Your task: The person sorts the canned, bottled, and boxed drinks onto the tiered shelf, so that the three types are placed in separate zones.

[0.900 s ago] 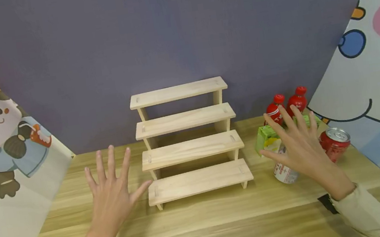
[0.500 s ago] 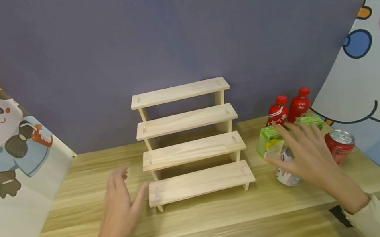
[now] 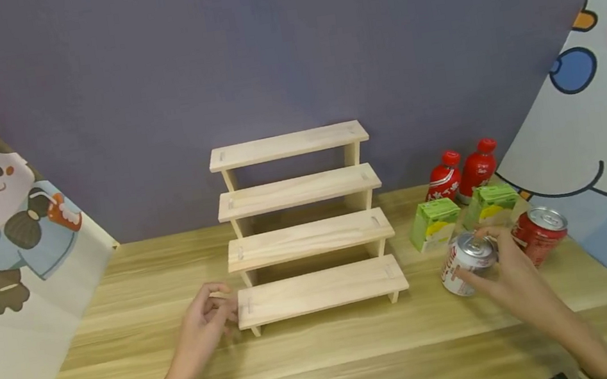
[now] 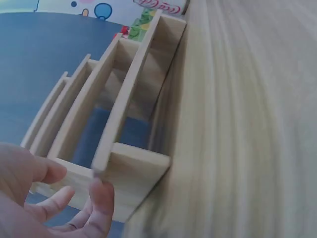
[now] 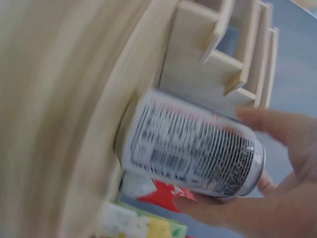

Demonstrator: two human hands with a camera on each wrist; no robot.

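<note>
My right hand [image 3: 503,268] holds a white soda can [image 3: 456,275] with red lettering, thumb on one side and fingers on the other. The can stands upright on the table; in the right wrist view its printed barcode side shows between the fingers. My left hand [image 3: 202,323] is at the left end of the lowest step of a wooden four-tier display stand [image 3: 318,291]. Its fingers are loosely bent, and in the left wrist view the fingertips [image 4: 102,191] are right at the step's end, with a gap between them.
Right of the stand are two green drink cartons [image 3: 435,223], two red bottles [image 3: 444,176] behind them and a red can [image 3: 539,234]. A dark back wall [image 3: 272,51] and printed side panels [image 3: 592,129] surround the wooden table [image 3: 329,373].
Both hands have come down from spread fingers. The right has closed round the white can; the left has moved to the stand's lowest step, its fingers bending.
</note>
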